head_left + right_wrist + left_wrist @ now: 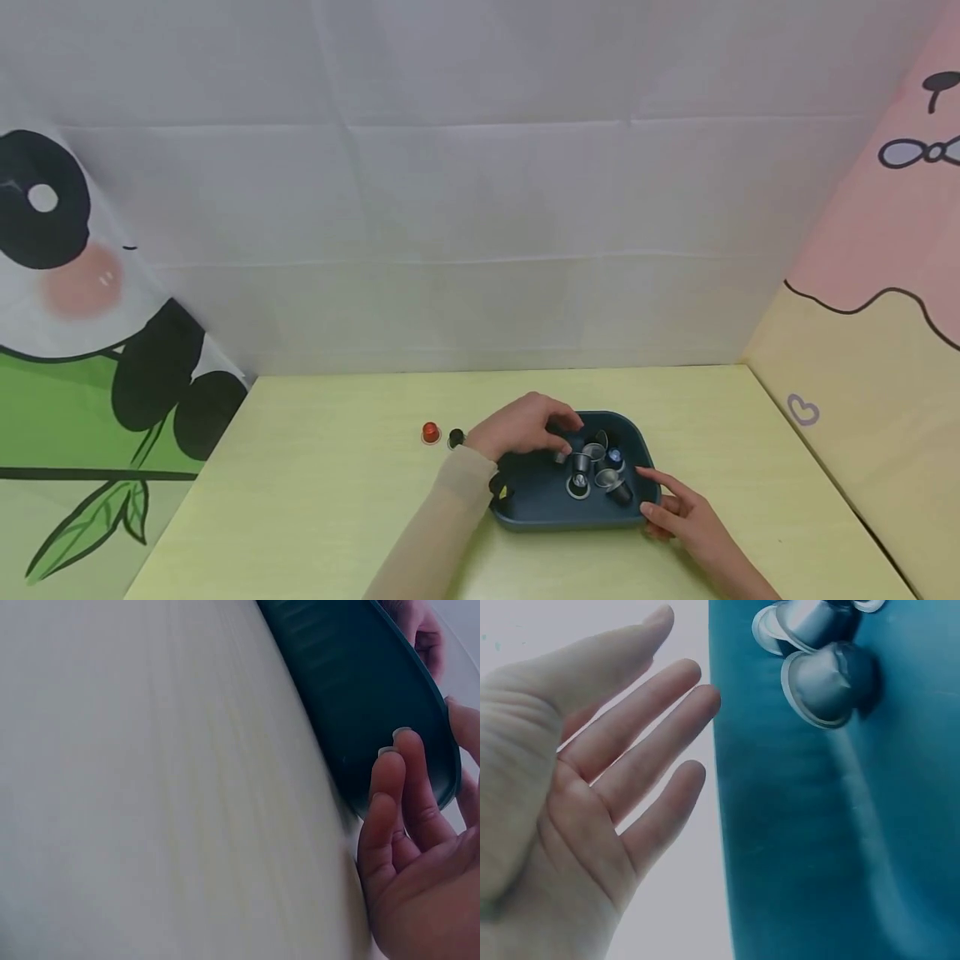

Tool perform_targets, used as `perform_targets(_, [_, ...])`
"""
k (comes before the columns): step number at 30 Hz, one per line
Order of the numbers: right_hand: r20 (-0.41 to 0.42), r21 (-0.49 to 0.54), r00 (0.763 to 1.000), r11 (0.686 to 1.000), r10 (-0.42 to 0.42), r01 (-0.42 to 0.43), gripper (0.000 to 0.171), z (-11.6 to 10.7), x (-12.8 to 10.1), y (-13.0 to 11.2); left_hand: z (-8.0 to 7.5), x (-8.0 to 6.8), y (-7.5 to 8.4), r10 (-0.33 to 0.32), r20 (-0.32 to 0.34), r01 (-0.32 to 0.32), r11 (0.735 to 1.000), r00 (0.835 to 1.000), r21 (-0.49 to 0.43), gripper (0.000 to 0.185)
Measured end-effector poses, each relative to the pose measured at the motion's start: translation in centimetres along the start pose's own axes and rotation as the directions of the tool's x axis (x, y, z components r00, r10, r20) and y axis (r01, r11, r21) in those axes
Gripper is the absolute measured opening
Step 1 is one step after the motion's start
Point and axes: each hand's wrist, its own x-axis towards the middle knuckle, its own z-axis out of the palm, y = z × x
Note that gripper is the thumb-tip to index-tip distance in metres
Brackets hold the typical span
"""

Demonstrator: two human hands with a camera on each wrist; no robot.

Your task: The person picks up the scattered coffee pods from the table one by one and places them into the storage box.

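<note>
Tray (557, 500), dark teal, sits near-centre on the worktop (315, 500), holding a cluster of capsules (592, 471). Left hand (521, 429) reaches over its far-left rim, fingers (641, 739) straight and slightly spread, holding nothing. Right hand (686, 521) steadies the near-right wall with extended fingers (405, 787). Judgement: keep the brace firm and pinch one capsule by its rim.

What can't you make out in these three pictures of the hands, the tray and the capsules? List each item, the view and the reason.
- Head view: whether the left hand holds a capsule; its own fingers hide this.
- Head view: capsules in the tray too small to count.
- Right wrist view: right hand cut off by the edge.
</note>
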Motion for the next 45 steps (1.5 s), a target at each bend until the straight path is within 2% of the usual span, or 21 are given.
perform_targets(5, [-0.012, -0.007, 1.0, 1.0, 0.027, -0.027, 0.049, 0.0, -0.1, -0.2, -0.9, -0.8, 0.7, 0.019, -0.024, -0.02, 0.999, 1.0, -0.045, 0.043])
perform_targets(13, [-0.028, -0.02, 0.998, 0.998, 0.06, -0.06, 0.049, 0.0, 0.1, -0.2, -2.8, -3.1, 1.4, 0.011, -0.1, -0.019, 0.997, 0.995, -0.078, 0.036])
perform_targets(18, [-0.027, -0.008, 0.997, 0.998, 0.068, -0.069, 0.048, -0.2, 0.1, -0.1, -3.6, -4.9, 1.4, 0.009, -0.178, -0.022, 0.997, 0.984, -0.071, 0.03])
perform_targets(23, [-0.015, -0.004, 0.999, 0.999, 0.034, -0.034, 0.049, -0.3, 0.0, 0.2, -4.2, -6.7, 1.3, -0.002, -0.24, -0.009, 0.999, 0.971, -0.045, 0.027])
perform_targets(27, [-0.006, -0.006, 1.0, 1.0, 0.002, -0.002, 0.049, -0.3, 0.0, 0.3, -4.5, -8.5, 0.5, -0.03, -0.291, 0.025, 0.999, 0.956, -0.021, 0.027])
perform_targets(34, [0.011, 0.024, 1.0, 0.999, -0.024, 0.024, 0.047, -0.4, 0.0, 0.3, -4.2, -11.2, -1.7, -0.117, -0.355, 0.101, 0.993, 0.928, -0.063, 0.022])
perform_targets(41, [-0.004, 0.002, 1.0, 1.0, -0.008, 0.008, 0.047, -0.3, 0.0, 0.1, -3.0, -12.6, -4.3, -0.178, -0.353, 0.171, 0.984, 0.918, -0.049, 0.021])
perform_targets(45, [0.008, 0.018, 1.0, 1.0, -0.001, 0.001, 0.046, -0.4, 0.0, 0.2, -2.2, -13.0, -5.6, -0.227, -0.359, 0.208, 0.974, 0.905, -0.09, 0.019])
